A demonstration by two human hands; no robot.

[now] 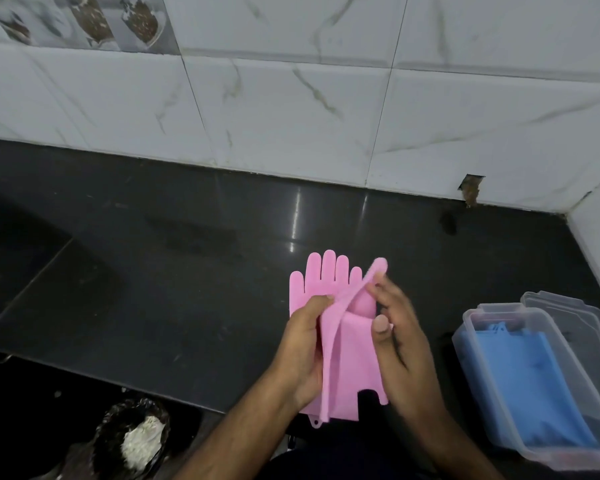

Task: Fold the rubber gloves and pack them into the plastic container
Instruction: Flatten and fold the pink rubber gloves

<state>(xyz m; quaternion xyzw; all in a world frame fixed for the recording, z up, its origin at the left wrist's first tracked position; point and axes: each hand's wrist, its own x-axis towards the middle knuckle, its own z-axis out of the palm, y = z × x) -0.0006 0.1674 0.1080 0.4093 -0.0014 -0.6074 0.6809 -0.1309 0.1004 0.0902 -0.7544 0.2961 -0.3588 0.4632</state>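
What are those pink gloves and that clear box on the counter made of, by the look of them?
Pink gloves: soft rubber or silicone, matte; they bend and drape limply between the hands.
Box: thin translucent plastic, slightly glossy; the blue gloves inside show through its wall.
Counter: probably polished dark stone; it mirrors light streaks.

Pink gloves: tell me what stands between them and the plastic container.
Nothing visible does. Both hands, left and right, hold the pink gloves over the dark counter. The container sits open to the right, blue gloves already inside, lid behind it.
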